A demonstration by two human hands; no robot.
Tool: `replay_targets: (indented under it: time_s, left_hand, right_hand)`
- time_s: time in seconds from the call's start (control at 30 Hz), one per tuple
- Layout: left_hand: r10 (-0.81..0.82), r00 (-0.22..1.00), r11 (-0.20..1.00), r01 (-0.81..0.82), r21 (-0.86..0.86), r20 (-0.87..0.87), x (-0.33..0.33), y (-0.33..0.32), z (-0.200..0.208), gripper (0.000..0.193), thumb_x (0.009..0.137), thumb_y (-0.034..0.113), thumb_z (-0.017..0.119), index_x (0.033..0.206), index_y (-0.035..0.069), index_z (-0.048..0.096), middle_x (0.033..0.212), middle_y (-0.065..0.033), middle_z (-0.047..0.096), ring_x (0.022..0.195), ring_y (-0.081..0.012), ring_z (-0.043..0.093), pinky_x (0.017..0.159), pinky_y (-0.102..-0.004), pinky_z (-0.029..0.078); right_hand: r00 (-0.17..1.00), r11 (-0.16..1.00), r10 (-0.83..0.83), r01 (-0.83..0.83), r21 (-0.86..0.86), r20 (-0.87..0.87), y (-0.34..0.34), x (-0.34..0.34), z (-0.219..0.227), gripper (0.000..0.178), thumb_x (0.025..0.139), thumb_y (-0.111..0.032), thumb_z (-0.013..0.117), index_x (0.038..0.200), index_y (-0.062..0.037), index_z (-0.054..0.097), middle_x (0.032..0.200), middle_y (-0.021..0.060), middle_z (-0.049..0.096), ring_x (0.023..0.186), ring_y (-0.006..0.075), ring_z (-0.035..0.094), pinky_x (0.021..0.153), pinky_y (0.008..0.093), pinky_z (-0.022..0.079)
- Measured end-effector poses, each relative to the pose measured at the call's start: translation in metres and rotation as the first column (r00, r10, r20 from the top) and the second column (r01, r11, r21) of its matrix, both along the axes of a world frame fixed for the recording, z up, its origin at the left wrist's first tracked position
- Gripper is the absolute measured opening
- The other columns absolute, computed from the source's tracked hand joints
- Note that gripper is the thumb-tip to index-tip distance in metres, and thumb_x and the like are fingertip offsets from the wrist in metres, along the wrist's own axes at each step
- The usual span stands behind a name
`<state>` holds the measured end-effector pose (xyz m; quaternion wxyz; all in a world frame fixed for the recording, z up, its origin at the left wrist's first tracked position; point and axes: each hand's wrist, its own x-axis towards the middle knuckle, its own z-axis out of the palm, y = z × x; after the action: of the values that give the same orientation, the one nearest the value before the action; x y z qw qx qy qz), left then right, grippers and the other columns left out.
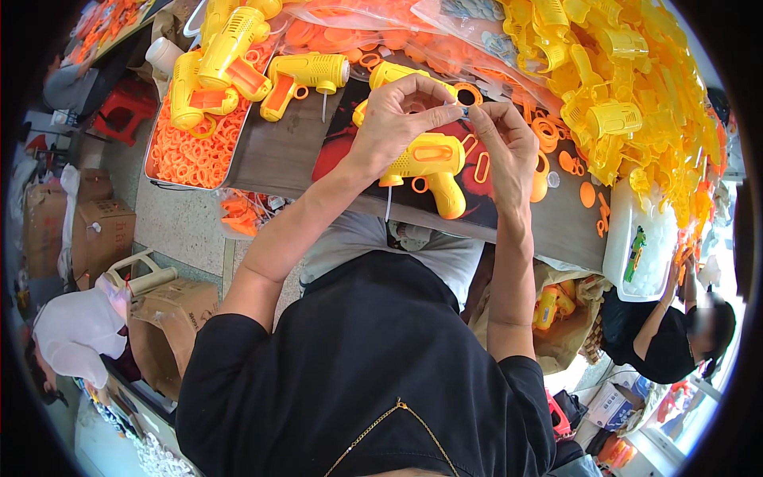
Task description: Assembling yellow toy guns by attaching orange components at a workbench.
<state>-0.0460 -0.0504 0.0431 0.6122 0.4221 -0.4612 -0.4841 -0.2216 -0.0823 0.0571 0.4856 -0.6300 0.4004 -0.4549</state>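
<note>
My left hand [391, 123] and my right hand [507, 143] meet above the table, fingertips pinched together. Between them is a small pale-blue piece [464, 111], too small to make out its kind. Beneath them a yellow toy gun [429, 159] with an orange trigger ring lies on a dark red-and-black mat [479, 208], its grip toward me. Another yellow toy gun [391, 73] lies behind my left hand, partly hidden. Orange oval loops [482, 168] rest near my right wrist.
A tray of orange rings [195, 155] with yellow toy guns on top stands at left. Yellow shell halves [612, 119] pile up at right, above a white bin [645, 262]. Orange parts in clear bags [350, 32] lie at the back. A co-worker [675, 334] sits at right.
</note>
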Motion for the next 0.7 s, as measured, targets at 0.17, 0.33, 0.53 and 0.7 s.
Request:
replay_targets:
  time_s: [0.17,0.33,0.53,0.7]
  left_hand:
    - [0.003,0.994,0.999,-0.007,0.036,0.112,-0.002,0.006,0.0,0.014,0.086,0.003,0.078,0.096,0.003,0.067,0.087,-0.0016,0.07,0.078,-0.0069,0.064,0.072,-0.0213,0.053]
    - [-0.096,0.995,0.991,0.093,0.095,0.025,-0.007,0.012,-0.003,0.012,0.088,0.006,0.077,0.095,0.004,0.067,0.09,-0.0006,0.069,0.081,-0.0063,0.063,0.075,-0.0228,0.052]
    - [-0.429,0.545,0.75,0.66,0.053,-0.721,-0.004,0.014,-0.005,0.013,0.09,0.012,0.076,0.098,0.006,0.068,0.091,-0.0016,0.067,0.084,-0.008,0.06,0.076,-0.0244,0.051]
    - [-0.012,0.874,0.999,0.03,-0.029,0.487,0.005,0.026,-0.006,0.031,0.08,0.024,0.083,0.103,0.008,0.07,0.088,0.0007,0.065,0.079,-0.0127,0.06,0.074,-0.0306,0.048]
  right_hand:
    - [1.0,0.996,-0.007,0.005,0.091,0.029,0.003,-0.017,-0.011,0.016,0.096,-0.018,0.07,0.096,-0.0014,0.067,0.081,-0.0002,0.064,0.07,0.0044,0.053,0.066,0.0195,0.043]
    - [0.959,0.927,0.051,-0.149,0.343,0.278,0.017,-0.029,-0.01,0.014,0.1,-0.017,0.063,0.099,-0.0023,0.064,0.077,0.0009,0.061,0.067,0.0067,0.051,0.062,0.0209,0.043]
    - [0.731,0.688,0.133,-0.554,0.469,0.669,0.015,-0.04,-0.02,0.016,0.098,-0.019,0.067,0.094,-0.0044,0.061,0.073,-0.0023,0.051,0.067,0.0069,0.047,0.061,0.0238,0.041]
    - [0.928,0.848,0.082,-0.257,0.464,0.364,0.012,-0.058,-0.027,0.01,0.094,-0.015,0.069,0.093,-0.0065,0.063,0.077,-0.0037,0.052,0.066,0.006,0.046,0.061,0.0217,0.037]
